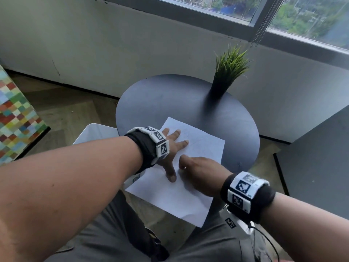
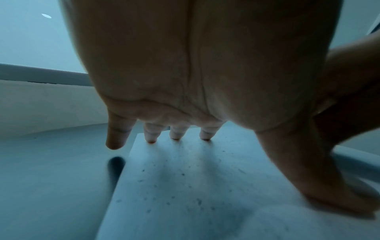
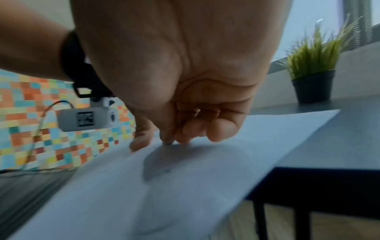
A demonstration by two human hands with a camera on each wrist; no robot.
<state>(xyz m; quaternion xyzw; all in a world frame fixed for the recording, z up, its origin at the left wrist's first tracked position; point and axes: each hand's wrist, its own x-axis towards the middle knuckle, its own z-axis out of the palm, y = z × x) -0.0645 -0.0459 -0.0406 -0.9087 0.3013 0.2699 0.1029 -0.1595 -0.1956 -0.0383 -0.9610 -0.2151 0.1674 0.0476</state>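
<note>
Two hands on the paper sheet (image 1: 204,148), which lies on the round table (image 1: 170,95) with its near part overhanging the edge; left hand (image 1: 170,146) spread flat, fingers straight, pinning it; right hand (image 1: 200,173) curled, fingertips down on the sheet, possibly pinching something small, cannot tell; step looks like marking or rubbing; next move needs steady left pressure, short right strokes.
</note>
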